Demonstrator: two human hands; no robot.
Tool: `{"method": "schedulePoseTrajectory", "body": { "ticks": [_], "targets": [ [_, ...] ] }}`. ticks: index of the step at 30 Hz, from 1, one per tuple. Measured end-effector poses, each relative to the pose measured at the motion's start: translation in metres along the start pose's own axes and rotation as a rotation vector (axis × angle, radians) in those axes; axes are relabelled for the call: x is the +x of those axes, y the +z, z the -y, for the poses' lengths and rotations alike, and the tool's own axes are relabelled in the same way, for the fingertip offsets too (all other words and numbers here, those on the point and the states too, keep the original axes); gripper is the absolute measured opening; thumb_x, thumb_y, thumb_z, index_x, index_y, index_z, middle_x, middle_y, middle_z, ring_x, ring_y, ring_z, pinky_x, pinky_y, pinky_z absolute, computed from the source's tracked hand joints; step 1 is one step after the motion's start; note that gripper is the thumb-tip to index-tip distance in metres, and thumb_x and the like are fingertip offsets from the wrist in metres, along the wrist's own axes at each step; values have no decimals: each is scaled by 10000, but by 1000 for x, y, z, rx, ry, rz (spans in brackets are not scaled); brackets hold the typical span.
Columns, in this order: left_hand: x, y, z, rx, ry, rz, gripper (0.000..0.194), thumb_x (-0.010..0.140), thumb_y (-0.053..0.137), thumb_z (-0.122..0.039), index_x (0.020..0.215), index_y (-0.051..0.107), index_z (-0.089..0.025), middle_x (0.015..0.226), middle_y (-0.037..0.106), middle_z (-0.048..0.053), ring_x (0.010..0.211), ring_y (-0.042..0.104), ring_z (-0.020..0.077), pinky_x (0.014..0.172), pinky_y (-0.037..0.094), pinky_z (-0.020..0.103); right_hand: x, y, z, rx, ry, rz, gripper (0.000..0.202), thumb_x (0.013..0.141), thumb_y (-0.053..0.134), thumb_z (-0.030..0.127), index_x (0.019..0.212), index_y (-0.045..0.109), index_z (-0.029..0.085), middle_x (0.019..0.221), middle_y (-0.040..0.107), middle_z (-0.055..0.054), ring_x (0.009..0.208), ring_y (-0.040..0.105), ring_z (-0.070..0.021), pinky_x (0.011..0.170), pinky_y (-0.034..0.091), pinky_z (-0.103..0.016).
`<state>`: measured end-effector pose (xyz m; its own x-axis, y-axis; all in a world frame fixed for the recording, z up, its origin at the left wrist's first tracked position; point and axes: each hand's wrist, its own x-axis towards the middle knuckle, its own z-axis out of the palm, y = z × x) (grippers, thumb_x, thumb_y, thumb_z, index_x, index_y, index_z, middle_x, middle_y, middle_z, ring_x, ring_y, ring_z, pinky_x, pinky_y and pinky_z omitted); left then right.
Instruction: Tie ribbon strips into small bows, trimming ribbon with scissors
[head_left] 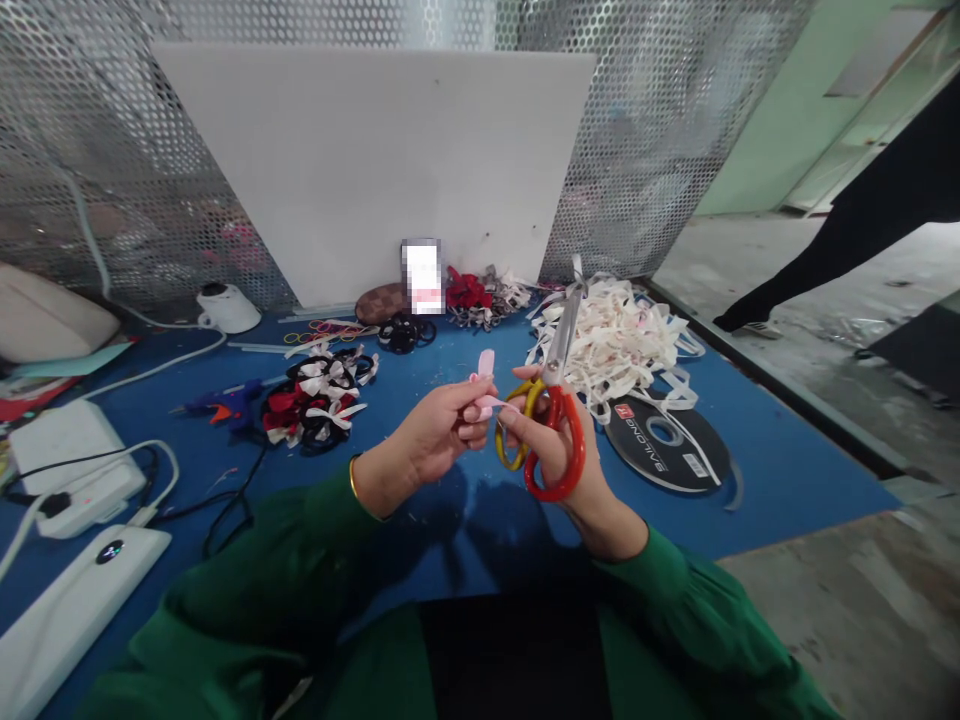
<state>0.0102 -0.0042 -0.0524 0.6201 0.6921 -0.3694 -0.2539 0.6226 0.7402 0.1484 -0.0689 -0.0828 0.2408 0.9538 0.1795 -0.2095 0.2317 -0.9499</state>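
Note:
My left hand (442,430) pinches a small pink ribbon piece (486,364), one end of which stands up above the fingertips. My right hand (559,455) has a pair of scissors (562,340) hooked on it, with red and yellow handles and blades pointing up and away. Its thumb and finger also pinch the thin pink tail that stretches between both hands. Just beyond the scissors lies a heap of cream ribbon strips (619,335). A black round reel (667,445) is to the right of my right hand.
Finished-looking bows (319,395), a blue glue gun (225,405), a white power strip (79,465) and a white power bank (82,610) are on the left. A blurred-out phone (423,275) leans against the white board (390,160). A person's leg (810,240) shows at right.

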Motion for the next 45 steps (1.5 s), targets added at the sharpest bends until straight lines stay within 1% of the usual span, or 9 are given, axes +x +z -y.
{"method": "schedulePoseTrajectory", "body": {
  "ticks": [4, 11, 17, 25, 30, 33, 35, 40, 45],
  "targets": [
    [4, -3, 3, 30, 30, -5, 272, 886, 665, -300, 685, 573, -143, 469, 318, -89, 367, 259, 39, 387, 283, 170, -1, -4, 5, 169, 54, -26, 424, 738, 756, 209, 1120, 571, 225, 705, 641, 66, 537, 561, -98, 565, 472, -257],
    [8, -6, 7, 110, 129, -69, 344, 769, 797, -344, 645, 532, -164, 453, 284, -105, 393, 225, 38, 398, 249, 171, -4, -6, 13, 288, 111, 35, 406, 703, 733, 209, 1070, 558, 213, 590, 549, 84, 484, 461, -88, 530, 388, -263],
    [4, -6, 1, 230, 82, -42, 356, 722, 830, -449, 724, 638, -150, 491, 371, -79, 416, 327, 61, 439, 292, 200, -3, -10, 16, 187, 38, -91, 463, 713, 732, 215, 1145, 565, 240, 713, 585, 60, 525, 494, -104, 549, 400, -292],
    [6, -10, -1, 301, 112, 4, 260, 663, 838, -275, 715, 612, -159, 567, 481, -49, 486, 428, 79, 527, 375, 231, -2, -14, 13, 128, -82, -169, 471, 753, 713, 193, 1197, 565, 245, 713, 576, 56, 554, 517, -117, 574, 433, -295],
    [9, -15, -4, 362, 203, 17, 227, 733, 796, -283, 684, 619, -150, 532, 447, -55, 488, 419, 75, 529, 366, 227, 0, -17, 9, 81, -72, -231, 447, 794, 726, 242, 1208, 557, 241, 799, 616, 32, 612, 582, -132, 643, 492, -317],
    [7, -18, -12, 409, 283, -42, 240, 748, 789, -287, 666, 607, -154, 540, 461, -50, 495, 413, 70, 519, 349, 216, -3, -18, 9, 65, -105, -273, 369, 882, 672, 376, 1199, 542, 240, 873, 650, -4, 673, 638, -162, 680, 532, -346],
    [5, -20, -19, 436, 337, -80, 227, 749, 790, -279, 682, 609, -160, 555, 480, -46, 504, 417, 72, 520, 351, 211, -10, -19, 10, 70, -130, -204, 369, 940, 578, 496, 1204, 533, 242, 837, 630, -4, 645, 622, -166, 622, 525, -335],
    [-1, -20, -33, 474, 442, -88, 200, 765, 780, -286, 737, 615, -177, 569, 485, -51, 501, 406, 71, 512, 330, 202, -35, -22, 11, 4, 43, 315, 518, 953, 487, 629, 1291, 529, 238, 841, 607, -31, 590, 552, -156, 544, 471, -311],
    [-3, -17, -36, 511, 515, -103, 200, 764, 776, -289, 762, 611, -175, 581, 479, -54, 500, 396, 70, 506, 316, 199, -47, -20, 7, 69, 189, 461, 522, 974, 444, 630, 1277, 520, 211, 833, 600, -30, 568, 532, -138, 556, 465, -306]
  ]
}}
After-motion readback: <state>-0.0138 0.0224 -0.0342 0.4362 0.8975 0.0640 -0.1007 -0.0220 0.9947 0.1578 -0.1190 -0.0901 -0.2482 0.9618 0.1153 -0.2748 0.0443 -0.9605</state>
